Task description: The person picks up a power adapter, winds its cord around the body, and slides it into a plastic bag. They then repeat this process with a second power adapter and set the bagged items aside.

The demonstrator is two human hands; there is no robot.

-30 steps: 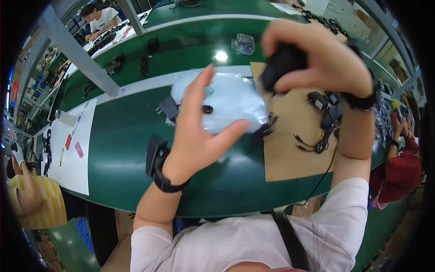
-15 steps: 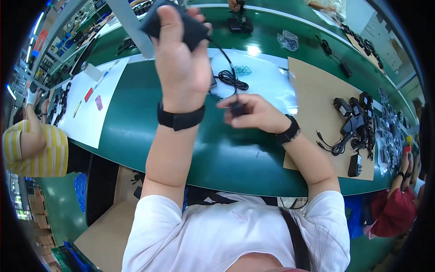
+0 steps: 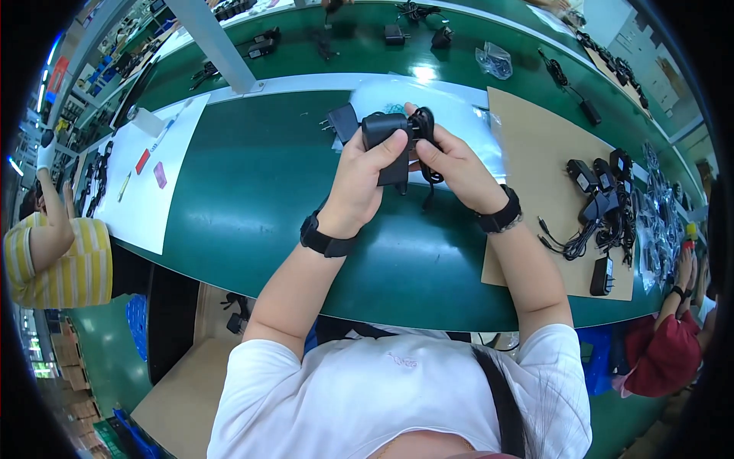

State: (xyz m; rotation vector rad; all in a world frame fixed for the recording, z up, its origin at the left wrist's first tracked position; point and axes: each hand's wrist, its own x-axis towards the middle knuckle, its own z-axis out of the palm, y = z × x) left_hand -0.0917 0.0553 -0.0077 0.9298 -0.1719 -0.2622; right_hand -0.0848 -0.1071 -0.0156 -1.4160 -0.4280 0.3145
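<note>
Above the green workbench, my left hand is closed around a black power adapter, its thumb pressed on the casing. A second dark block shows just below it, partly covered by the fingers. Close beside, my right hand pinches a coiled black cable against the adapter's right side, and a short end of cable hangs below. Left of these hands lies another black adapter with its prongs pointing left. Behind them, clear plastic bags are spread out, with green bands on top.
Several adapters with cables lie on the brown cardboard at right, beside a heap of clear bags. A white sheet bears small tools at left. A metal post rises behind the bench. Co-workers sit at both sides.
My left hand has come down from high up, bringing the adapter to chest-front level. My right hand has moved up and right, now gripping the coiled cable. A co-worker's hand across the bench has drawn back.
</note>
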